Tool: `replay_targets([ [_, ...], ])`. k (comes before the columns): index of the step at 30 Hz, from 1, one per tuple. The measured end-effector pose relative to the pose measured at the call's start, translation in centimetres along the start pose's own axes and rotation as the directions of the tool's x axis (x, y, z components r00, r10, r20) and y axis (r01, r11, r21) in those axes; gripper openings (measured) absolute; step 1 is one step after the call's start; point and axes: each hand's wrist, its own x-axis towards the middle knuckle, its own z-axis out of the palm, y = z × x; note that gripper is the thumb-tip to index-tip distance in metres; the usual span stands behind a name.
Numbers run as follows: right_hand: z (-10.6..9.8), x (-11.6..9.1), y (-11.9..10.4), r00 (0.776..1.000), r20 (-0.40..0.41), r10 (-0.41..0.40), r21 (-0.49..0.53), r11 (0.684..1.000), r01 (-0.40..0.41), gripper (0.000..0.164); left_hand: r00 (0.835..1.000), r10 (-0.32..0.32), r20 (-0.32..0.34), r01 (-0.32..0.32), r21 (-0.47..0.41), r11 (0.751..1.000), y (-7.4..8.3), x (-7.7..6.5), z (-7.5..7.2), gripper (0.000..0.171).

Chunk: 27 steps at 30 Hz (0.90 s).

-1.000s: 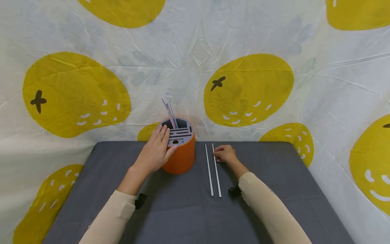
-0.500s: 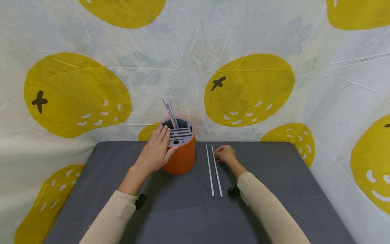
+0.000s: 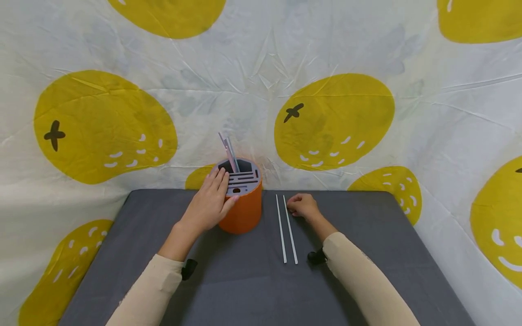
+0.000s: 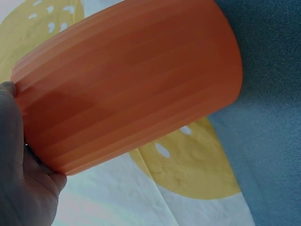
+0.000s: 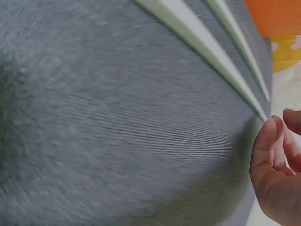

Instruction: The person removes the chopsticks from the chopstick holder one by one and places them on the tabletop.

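A round orange utensil holder [image 3: 241, 213] with a grey slotted top stands at the back of the table. My left hand [image 3: 207, 201] lies over the left part of that top, fingers straight, thumb at the near rim. Thin pinkish and bluish sticks [image 3: 230, 154] rise from its rear opening. Right of the holder, two white chopsticks, a left one [image 3: 281, 231] and a right one [image 3: 291, 231], lie side by side, narrower ends away from me. My right hand [image 3: 303, 206] is just right of the right chopstick's far end, fingers loosely curled around nothing.
A dark grey cloth covers the table [image 3: 240, 290]. Directly behind it hangs a white curtain [image 3: 244, 113] printed with large yellow fruit. Small black cameras sit at both wrists.
The right chopstick's far end has shifted slightly left, toward the other one, and my right hand has drawn a little away from it. My left hand has stayed on the holder.
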Motion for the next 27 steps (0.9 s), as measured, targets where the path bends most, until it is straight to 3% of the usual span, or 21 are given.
replay_targets([
  [6, -1.0, -0.2, -1.9, 0.994, 0.033, -0.106, -0.005, 0.994, 0.106, 0.021, 1.000, 0.018, -0.022, -0.018, 0.011, 1.000, 0.0, 0.0, 0.2, 0.076],
  [14, -1.3, -0.5, -5.5, 0.968, 0.049, -0.246, 0.015, 0.969, 0.246, 0.022, 0.999, 0.024, -0.027, -0.023, 0.024, 0.999, 0.0, 0.0, 0.1, 0.076],
  [27, -0.9, -0.7, -12.1, 0.903, 0.028, -0.429, 0.069, 0.902, 0.426, 0.026, 1.000, 0.017, -0.014, -0.016, 0.027, 0.999, 0.0, 0.1, 0.0, 0.077],
])
